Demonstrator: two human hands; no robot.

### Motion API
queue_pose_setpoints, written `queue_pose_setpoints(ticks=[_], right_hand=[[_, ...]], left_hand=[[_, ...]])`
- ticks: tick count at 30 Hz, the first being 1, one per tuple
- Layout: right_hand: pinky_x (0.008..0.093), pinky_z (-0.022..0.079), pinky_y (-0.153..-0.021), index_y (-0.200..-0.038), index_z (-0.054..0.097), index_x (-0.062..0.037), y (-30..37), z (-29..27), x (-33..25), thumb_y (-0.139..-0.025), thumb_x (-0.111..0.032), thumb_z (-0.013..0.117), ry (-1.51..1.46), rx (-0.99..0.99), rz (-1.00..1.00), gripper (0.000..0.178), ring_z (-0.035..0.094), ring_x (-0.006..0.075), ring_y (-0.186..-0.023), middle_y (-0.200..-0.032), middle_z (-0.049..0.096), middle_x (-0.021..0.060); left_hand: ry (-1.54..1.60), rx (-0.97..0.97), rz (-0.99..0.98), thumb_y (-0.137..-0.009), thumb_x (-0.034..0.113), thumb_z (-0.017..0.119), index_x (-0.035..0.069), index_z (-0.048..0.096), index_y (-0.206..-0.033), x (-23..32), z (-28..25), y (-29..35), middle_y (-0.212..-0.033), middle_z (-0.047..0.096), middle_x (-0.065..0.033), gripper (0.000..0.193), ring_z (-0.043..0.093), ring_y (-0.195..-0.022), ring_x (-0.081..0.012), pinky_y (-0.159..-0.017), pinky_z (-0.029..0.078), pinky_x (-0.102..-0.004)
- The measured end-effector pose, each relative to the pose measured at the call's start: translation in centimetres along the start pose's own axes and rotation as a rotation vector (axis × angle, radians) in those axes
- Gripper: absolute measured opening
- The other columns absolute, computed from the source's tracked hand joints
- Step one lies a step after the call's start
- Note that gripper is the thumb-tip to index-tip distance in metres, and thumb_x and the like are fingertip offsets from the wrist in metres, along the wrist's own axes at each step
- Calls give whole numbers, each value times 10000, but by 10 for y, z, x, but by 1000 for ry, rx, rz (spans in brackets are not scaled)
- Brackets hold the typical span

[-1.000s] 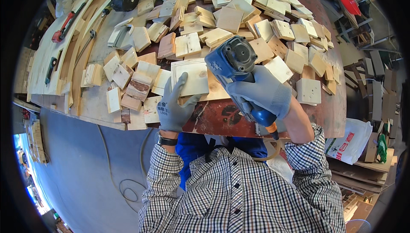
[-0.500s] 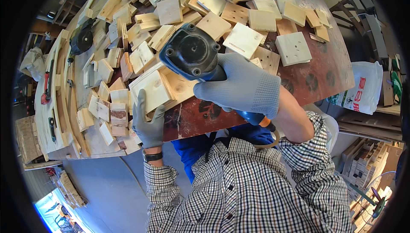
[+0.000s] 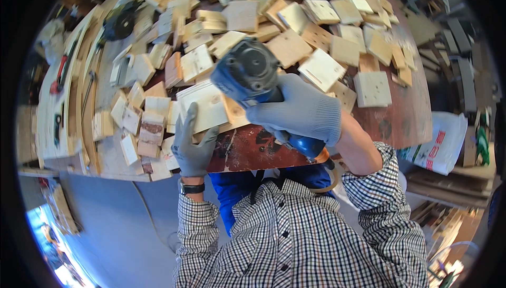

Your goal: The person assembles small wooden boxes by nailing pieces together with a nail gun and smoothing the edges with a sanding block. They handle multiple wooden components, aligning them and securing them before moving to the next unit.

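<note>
My right hand [image 3: 298, 109], in a grey knitted glove, grips a blue and black nail gun [image 3: 247, 72] by its handle. An air hose runs from the handle's orange-ringed end. The gun's black cap faces up, and its nose is hidden below the body. At the near edge of the pile, my left hand [image 3: 194, 143], also gloved, holds the near left corner of a pale square wooden board [image 3: 203, 106], thumb and fingers at its edges. This board lies against other wooden pieces, close beside the gun; whether the gun touches it cannot be seen.
Several wooden blocks [image 3: 345, 50] lie heaped across the dark red tabletop [image 3: 387, 124]. Long strips, a red-handled tool [image 3: 59, 77] and a black power tool [image 3: 120, 23] lie on the left. A white bag [image 3: 435, 143] stands beyond the table's right edge.
My view has shifted, so the table's contents sit further right. My left hand keeps hold of the board, which now looks turned flatter. The nail gun remains in my right hand, slightly tilted.
</note>
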State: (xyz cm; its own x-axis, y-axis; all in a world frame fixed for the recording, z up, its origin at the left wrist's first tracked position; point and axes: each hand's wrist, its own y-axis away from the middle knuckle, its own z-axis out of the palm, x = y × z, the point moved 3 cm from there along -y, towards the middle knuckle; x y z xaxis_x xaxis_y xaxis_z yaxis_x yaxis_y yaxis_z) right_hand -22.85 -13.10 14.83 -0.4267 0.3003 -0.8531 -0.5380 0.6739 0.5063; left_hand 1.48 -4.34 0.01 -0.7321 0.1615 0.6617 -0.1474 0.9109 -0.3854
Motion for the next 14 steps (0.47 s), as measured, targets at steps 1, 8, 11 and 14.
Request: queue_pose_setpoints(ticks=[1, 8, 11, 14], right_hand=[[280, 542, -544, -996, 672, -4, -5, 2, 2, -929, -242, 713, -19, -25, 4, 250, 623, 104, -551, -710, 656, 38], [278, 538, -530, -1040, 687, -9, -27, 15, -1, -939, -249, 712, -17, -73, 23, 262, 624, 100, -540, -737, 667, 32], [255, 505, -527, -987, 679, -17, -31, 24, -4, -969, -208, 741, 11, -39, 43, 202, 622, 99, -528, -708, 672, 35], [257, 526, -539, -1021, 682, -11, -34, 22, -9, -959, -220, 753, 76, -43, 64, 230, 641, 105, -547, -724, 678, 40]], left_hand=[[0, -1, -7, -859, 263, 888, 57, 630, -1462, 1, -2, -1, -1390, 677, -205, 687, 681, -1248, -370, -1043, 558, -425], [54, 28, -50, -850, 298, 897, 67, 650, -1424, 1, -1, -2, -1371, 685, -196, 667, 684, -1229, -381, -1032, 563, -434], [54, 31, -73, -846, 321, 902, 80, 647, -1431, -5, -1, 2, -1384, 677, -193, 682, 681, -1232, -385, -1031, 565, -436], [109, 43, -112, -841, 339, 905, 103, 652, -1435, -5, 0, 2, -1454, 640, -193, 687, 679, -1235, -389, -1030, 568, -437]])
